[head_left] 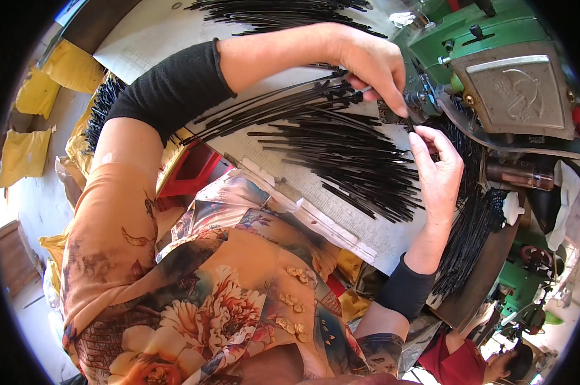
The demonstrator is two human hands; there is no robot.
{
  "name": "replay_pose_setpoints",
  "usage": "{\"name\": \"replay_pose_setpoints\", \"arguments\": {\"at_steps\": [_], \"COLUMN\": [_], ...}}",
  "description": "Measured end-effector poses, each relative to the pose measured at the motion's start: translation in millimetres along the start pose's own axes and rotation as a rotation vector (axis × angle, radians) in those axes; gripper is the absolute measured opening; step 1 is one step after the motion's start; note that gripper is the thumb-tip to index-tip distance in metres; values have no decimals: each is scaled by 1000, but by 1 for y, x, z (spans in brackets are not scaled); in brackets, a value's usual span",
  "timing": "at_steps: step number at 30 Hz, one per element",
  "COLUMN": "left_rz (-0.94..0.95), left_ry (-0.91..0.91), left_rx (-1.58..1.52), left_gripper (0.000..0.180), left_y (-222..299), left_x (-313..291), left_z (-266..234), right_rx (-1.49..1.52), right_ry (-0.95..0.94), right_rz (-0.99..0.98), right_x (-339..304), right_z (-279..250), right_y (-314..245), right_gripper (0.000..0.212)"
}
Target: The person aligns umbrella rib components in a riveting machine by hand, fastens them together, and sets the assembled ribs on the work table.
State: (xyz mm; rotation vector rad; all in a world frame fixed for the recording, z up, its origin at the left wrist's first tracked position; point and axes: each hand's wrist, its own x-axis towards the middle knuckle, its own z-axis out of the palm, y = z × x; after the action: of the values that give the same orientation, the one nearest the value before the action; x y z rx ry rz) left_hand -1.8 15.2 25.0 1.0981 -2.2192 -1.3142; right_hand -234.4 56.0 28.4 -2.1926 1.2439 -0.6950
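Two black bands are worn on the arms: the left band [178, 83] about the elbow, the right band [402, 292] on the forearm. By the left hand [376, 64], which is reached across the table [396, 247] from the left side, a rod bundle [280, 106] is grasped under the curled fingers, with its far ends spread toward the left and past the table edge. By the thumb and forefinger of the right hand [441, 170], a dark piece [410, 123] is pinched; it is met from above by the left fingertips. Whether it is the end of a rod cannot be told.

Below the bundle, a near pile [351, 160] of thin black rods is laid on the table, just beside the right hand. A far pile [290, 11] is seen beyond the left forearm, and a heap [466, 250] to the right. A green machine [508, 83] is placed close beyond the hands. At lower right, a co-worker [453, 360] in dark red is seen.
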Motion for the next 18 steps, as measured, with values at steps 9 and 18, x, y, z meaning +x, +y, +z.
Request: {"name": "replay_pose_setpoints", "arguments": {"at_steps": [9, 18], "left_rz": [-18, -7], "left_ry": [188, 281], "left_rx": [609, 141], "left_gripper": [16, 17], "left_y": [0, -4], "left_x": [-6, -1], "left_z": [11, 3], "right_rx": [361, 522], "right_ry": [-237, -301], "right_rz": [239, 314], "right_x": [-1, -2], "right_z": [0, 5], "right_y": [-7, -8], "right_gripper": [26, 28]}}
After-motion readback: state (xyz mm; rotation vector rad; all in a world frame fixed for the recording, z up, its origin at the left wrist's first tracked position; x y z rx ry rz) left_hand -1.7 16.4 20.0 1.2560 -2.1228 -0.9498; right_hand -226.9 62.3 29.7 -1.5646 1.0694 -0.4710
